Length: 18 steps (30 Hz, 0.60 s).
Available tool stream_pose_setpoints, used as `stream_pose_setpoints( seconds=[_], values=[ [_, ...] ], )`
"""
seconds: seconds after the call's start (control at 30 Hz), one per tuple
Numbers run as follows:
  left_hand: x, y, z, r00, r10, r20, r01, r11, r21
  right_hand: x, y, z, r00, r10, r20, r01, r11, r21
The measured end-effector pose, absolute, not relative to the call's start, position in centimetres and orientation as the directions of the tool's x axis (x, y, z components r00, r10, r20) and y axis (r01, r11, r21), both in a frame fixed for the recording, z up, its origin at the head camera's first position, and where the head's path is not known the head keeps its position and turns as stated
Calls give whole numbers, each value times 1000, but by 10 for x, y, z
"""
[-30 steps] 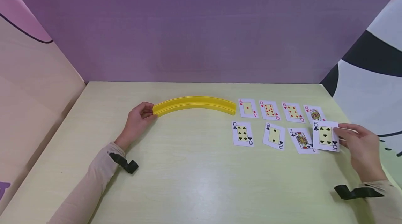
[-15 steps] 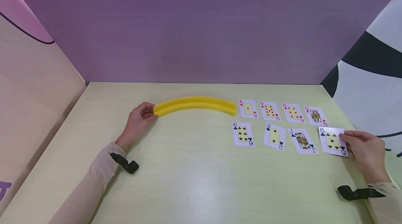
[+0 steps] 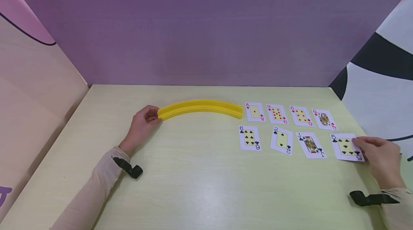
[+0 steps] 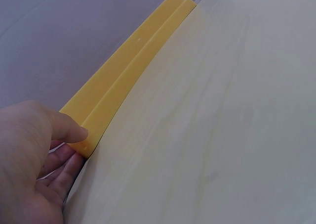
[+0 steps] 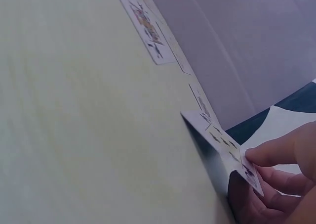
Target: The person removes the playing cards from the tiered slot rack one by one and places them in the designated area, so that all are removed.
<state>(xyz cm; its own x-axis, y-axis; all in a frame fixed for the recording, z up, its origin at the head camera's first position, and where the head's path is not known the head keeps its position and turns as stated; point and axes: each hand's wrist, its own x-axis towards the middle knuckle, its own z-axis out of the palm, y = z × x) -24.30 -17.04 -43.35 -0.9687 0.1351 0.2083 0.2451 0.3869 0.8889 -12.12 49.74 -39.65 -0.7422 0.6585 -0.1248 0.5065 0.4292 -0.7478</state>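
In the head view my left hand point(image 3: 142, 126) grips the left end of a curved yellow card holder point(image 3: 200, 105) that stands on the table. The left wrist view shows the thumb over the holder's end point(image 4: 89, 140) and the other fingers beneath. At the far right my right hand point(image 3: 382, 156) pinches the five of clubs point(image 3: 346, 146) by its right edge. In the right wrist view this card point(image 5: 224, 145) is tilted, with a shadow under its raised side. Left of it on the table lies the jack of clubs point(image 3: 311, 145).
The two of spades point(image 3: 281, 139) and six of clubs point(image 3: 249, 137) lie farther left in the front row. Behind them are the ace point(image 3: 255, 111), nine point(image 3: 276, 114), six point(image 3: 301, 115) and queen of diamonds point(image 3: 324, 119). A purple wall point(image 3: 206, 29) rises at the table's point(image 3: 206, 172) back edge.
My right hand has moved the five of clubs rightward and down, off the jack of clubs and queen of diamonds it overlapped. The left hand and the card holder have stayed in place.
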Motion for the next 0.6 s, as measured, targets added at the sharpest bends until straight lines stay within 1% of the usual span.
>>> stream_pose_setpoints(
  seconds=[0.2,0.4,0.6],
  values=[
    [-243,-171,-434,-966,136,221,257,390,884,-122,505,-397,-735,661,-152,533,424,-733],
    [-243,-170,-432,-967,131,221,255,388,886,-116,505,-392,-774,625,-105,507,511,-694],
    [-243,-170,-433,-968,125,216,248,393,885,-113,508,-395,-821,567,-75,439,542,-717]
  ],
)
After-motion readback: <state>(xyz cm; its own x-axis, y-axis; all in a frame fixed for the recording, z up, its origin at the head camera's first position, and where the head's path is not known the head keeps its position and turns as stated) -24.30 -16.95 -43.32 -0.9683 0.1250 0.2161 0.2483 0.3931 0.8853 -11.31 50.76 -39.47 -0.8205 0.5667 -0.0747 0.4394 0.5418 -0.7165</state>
